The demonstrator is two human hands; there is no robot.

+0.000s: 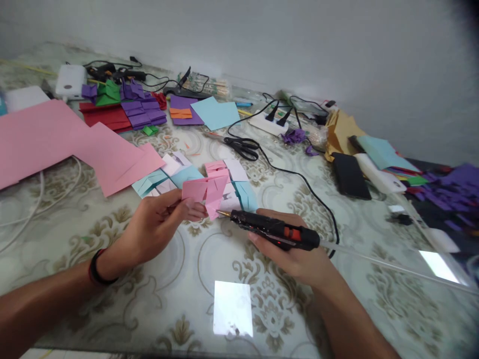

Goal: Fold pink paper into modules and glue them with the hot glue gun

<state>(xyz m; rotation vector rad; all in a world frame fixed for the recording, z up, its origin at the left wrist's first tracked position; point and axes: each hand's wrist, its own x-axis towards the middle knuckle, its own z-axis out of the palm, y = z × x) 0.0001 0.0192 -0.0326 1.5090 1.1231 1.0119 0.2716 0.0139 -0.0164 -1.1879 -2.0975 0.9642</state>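
Between the thumb and fingers of my left hand (164,214) is a folded pink paper piece (205,192), lifted over the table. My right hand (295,259) is wrapped round a black glue gun (277,229), with a clear glue stick (374,259) running out of its rear. The gun's metal nozzle is at the lower tip of the pink paper; whether they touch I cannot tell. Behind the pink piece lie folded papers in light blue and white (187,174) and a group in pink, white and blue (239,184), partly hidden.
Black scissors (243,147) lie beyond the hands, near the glue gun's cord (299,174) and a white power strip (267,122). Pink sheets (108,154) are at left, purple folded papers (144,112) at the back. A black phone (351,175) and purple pieces (456,189) are at right.
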